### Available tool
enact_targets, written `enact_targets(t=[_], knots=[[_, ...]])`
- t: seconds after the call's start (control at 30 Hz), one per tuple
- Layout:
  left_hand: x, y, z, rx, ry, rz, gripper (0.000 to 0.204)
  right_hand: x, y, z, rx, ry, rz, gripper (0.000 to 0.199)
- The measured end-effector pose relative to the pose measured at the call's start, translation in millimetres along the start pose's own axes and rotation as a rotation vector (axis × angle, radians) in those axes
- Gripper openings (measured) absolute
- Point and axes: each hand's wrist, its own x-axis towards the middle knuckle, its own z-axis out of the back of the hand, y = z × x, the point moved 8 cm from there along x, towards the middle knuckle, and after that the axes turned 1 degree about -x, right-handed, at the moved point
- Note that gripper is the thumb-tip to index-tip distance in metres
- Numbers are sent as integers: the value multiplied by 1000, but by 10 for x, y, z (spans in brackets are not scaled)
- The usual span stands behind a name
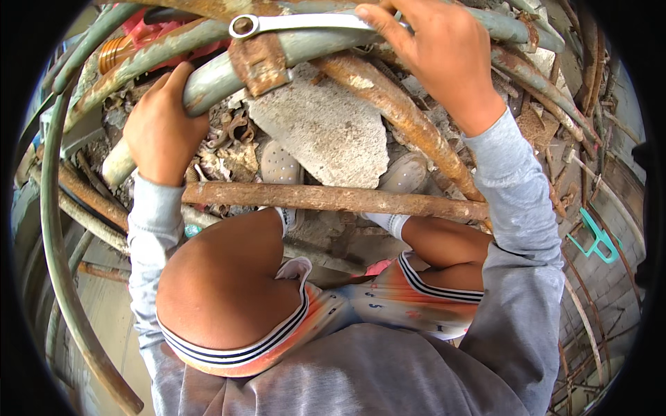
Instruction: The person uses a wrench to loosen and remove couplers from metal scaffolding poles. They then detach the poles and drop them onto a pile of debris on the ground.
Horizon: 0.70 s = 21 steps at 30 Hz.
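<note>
Left grip (165,128) held pipe (298,47), right grip (444,62) held wrench (312,23) around bolt (243,26), seemingly for turning; next probably needed steady leverage.

"What's worn up top?"
"A grey sweatshirt (361,374) at six o'clock, its ribbed cuffs (156,201) — nine and two o'clock — paler than the body; left hand (165,130) and right hand (444,59) bare."
"And below?"
"Orange-and-white printed shorts (388,305), navy-and-white striped hems (232,356), pale socks (390,223), and grey clogs (279,166) with holes, toward ten and two o'clock."
</note>
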Motion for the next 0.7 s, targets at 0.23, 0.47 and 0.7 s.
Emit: enact_targets(t=[0.23,0.47,0.7], knots=[[-122,-7,151,-14,-200,-109,46,-45,78,-124,0,-8,-16,29],[-1085,328,-275,-1126,194,131,5,-89,-48,-190,23,-10,16,29],[-2291,396,-1560,-1325,1007,596,19,-8,38,-190,88,54,-32,28]])
